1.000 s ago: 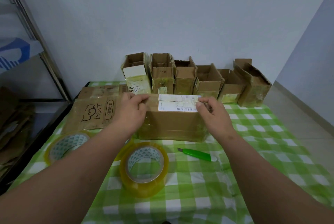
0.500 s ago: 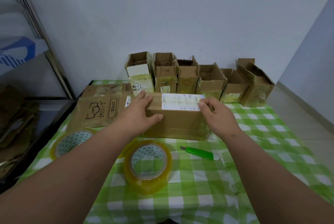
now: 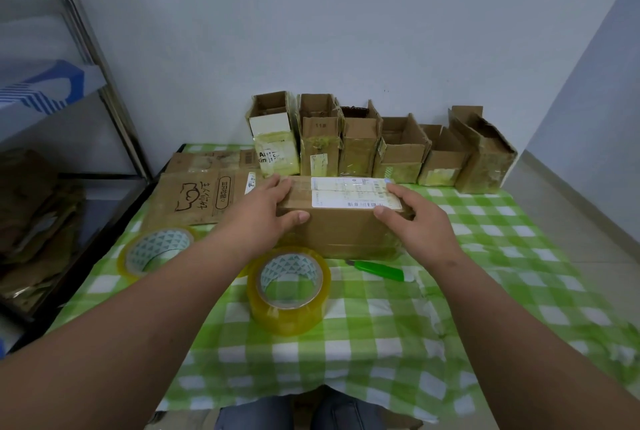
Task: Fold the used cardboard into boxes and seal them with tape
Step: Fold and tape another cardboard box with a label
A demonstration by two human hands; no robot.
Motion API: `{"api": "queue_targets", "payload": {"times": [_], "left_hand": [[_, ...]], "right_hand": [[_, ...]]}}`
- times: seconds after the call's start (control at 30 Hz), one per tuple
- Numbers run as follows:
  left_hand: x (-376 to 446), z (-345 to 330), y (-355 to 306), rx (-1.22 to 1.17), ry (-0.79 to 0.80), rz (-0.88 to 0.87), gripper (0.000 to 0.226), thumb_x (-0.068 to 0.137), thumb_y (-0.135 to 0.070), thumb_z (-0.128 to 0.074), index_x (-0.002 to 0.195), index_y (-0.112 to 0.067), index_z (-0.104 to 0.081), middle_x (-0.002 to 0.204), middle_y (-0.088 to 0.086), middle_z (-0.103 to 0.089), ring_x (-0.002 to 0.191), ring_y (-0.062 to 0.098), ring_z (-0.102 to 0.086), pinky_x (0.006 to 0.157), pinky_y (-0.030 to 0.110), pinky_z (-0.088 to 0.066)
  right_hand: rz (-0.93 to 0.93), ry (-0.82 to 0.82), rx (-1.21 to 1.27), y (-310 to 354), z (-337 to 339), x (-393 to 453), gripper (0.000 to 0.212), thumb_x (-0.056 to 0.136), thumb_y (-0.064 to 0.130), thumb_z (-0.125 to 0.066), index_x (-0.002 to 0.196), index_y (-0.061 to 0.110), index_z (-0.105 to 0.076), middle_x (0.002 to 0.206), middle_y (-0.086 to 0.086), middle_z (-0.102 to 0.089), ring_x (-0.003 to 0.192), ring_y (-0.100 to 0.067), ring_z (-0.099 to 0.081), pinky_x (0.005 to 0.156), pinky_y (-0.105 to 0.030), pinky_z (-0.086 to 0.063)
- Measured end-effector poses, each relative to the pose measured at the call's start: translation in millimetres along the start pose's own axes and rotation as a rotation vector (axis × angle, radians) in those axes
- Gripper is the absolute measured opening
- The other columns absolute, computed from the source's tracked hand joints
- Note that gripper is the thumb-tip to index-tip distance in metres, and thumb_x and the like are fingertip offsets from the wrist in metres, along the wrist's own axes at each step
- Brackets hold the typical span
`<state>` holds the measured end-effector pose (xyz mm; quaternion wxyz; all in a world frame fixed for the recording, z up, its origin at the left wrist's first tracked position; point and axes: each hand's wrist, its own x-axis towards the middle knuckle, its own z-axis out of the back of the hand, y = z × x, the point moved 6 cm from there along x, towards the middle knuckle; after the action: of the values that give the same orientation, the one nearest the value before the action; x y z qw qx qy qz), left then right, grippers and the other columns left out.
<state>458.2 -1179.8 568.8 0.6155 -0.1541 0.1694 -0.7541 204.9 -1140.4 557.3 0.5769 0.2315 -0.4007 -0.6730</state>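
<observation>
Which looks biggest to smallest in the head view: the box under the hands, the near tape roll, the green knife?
1. Box, clearly largest.
2. Near tape roll, though it sits closer to the camera, which flatters it.
3. Green knife, slimmest and smallest.

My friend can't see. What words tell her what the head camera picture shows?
A person's left hand and right hand grip the ends of a closed cardboard box on a green checked tablecloth. Two tape rolls and a green cutter lie in front; six open boxes line the wall.
</observation>
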Motion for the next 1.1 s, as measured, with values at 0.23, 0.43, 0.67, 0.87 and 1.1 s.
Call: {"api": "queue_targets", "payload": {"times": [0.23,0.43,0.67,0.87,1.1], "left_hand": [[0,-4,-1,0.084,0.097,-0.032,0.067,0.103,-0.048,-0.035,0.158,-0.029,-0.001,0.165,-0.009,0.007,0.151,0.024,-0.016,0.116,0.044,-0.026],[-5,1,-2,-0.041,0.093,-0.047,0.072,0.104,-0.034,-0.039,0.156,-0.026,0.011,0.164,0.004,-0.017,0.146,0.029,-0.028,0.118,0.046,-0.027],[-11,20,1,0.089,-0.038,-0.070,0.068,0.104,-0.039,-0.038,0.158,-0.022,0.000,0.165,-0.008,0.009,0.152,0.026,-0.008,0.122,0.046,-0.018],[-40,25,24,0.014,-0.170,-0.022,0.059,0.103,-0.028,-0.044,0.156,-0.020,-0.020,0.162,0.002,-0.018,0.146,0.028,-0.021,0.119,0.043,-0.023],[-73,20,48,-0.065,-0.195,0.079,0.043,0.101,-0.013,-0.042,0.144,-0.019,-0.047,0.144,0.006,-0.040,0.133,0.027,-0.038,0.109,0.042,-0.036]], "right_hand": [[-0.004,0.109,-0.588,8,-3,4,0.061,0.097,0.063,-0.033,0.153,0.043,-0.022,0.162,-0.003,-0.025,0.144,-0.031,-0.029,0.116,-0.052,-0.025],[0.062,-0.099,-0.517,32,-4,-10,0.040,0.096,0.045,-0.055,0.136,0.042,-0.054,0.162,0.006,-0.023,0.147,-0.026,-0.018,0.117,-0.049,-0.014],[0.290,-0.190,-0.291,73,-17,-35,0.019,0.088,0.023,-0.068,0.107,0.024,-0.073,0.114,0.004,-0.059,0.118,-0.023,-0.047,0.099,-0.038,-0.035],[0.316,0.209,-0.227,81,-62,-71,0.024,0.085,0.041,-0.070,0.102,0.026,-0.075,0.094,0.012,-0.068,0.099,-0.017,-0.063,0.101,-0.045,-0.041],[0.329,0.490,-0.687,73,-100,-105,0.057,0.077,0.065,-0.066,0.128,0.042,-0.061,0.124,0.000,-0.054,0.126,-0.020,-0.028,0.109,-0.047,-0.014]]}}
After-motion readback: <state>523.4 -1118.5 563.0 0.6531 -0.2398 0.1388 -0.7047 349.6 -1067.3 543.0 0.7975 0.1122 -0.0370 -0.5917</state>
